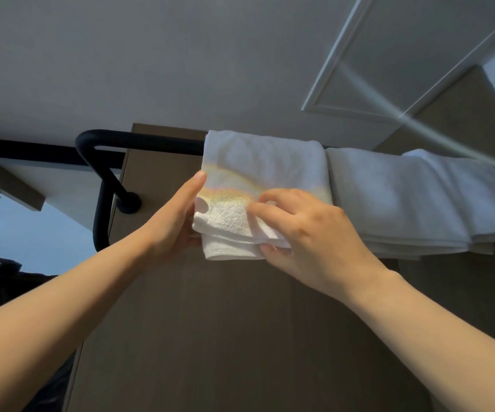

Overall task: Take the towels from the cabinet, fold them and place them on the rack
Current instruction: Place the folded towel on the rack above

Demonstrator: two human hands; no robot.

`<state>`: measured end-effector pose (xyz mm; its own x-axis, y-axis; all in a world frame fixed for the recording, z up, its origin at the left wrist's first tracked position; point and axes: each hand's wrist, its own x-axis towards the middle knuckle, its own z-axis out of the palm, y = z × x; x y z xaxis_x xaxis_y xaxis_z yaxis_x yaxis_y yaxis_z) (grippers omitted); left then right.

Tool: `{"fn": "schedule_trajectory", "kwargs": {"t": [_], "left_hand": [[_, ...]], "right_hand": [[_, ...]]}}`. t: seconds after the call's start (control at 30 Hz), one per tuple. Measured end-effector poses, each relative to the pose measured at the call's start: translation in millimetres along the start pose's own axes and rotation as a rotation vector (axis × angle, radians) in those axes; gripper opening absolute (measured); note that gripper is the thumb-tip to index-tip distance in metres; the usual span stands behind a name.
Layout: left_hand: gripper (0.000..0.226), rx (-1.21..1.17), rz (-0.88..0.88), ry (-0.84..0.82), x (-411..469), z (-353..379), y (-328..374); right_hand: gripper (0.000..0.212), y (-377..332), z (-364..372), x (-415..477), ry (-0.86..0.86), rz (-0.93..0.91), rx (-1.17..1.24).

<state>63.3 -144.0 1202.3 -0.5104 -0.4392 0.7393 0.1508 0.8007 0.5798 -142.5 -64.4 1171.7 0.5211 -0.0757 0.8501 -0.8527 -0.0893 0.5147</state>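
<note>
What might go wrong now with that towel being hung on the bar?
The right hand pinches the lower layers of the white towel; a tug might slide it off the black rack or open its fold. It hangs right beside the neighbouring towel, so shifting it might drag that one askew.

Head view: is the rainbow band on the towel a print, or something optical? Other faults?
Head view: the rainbow band across the held towel looks like lens flare, not print; head view: a pale glare streak cuts the upper right across the door; head view: dim overall, the towels to the right look grey.
</note>
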Motion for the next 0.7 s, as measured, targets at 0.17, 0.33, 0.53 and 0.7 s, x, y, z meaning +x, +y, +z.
{"fn": "schedule_trajectory", "kwargs": {"t": [0.17, 0.33, 0.53, 0.7], "left_hand": [[0.064, -0.121, -0.033, -0.185, -6, -9, -8], [0.074, 0.17, -0.012, -0.026, -13, -15, -21], [0.038, 0.037, 0.024, 0.053, -16, -15, -25], [0.027, -0.06, 0.014, 0.057, -17, -8, -16]], "right_hand": [[0.016, 7, 11, 8, 0.051, 0.029, 0.123], [0.015, 21, 17, -5, 0.208, 0.132, 0.472], [0.02, 20, 14, -12, 0.202, -0.149, 0.277], [0.023, 20, 19, -21, 0.126, -0.242, 0.123]]}}
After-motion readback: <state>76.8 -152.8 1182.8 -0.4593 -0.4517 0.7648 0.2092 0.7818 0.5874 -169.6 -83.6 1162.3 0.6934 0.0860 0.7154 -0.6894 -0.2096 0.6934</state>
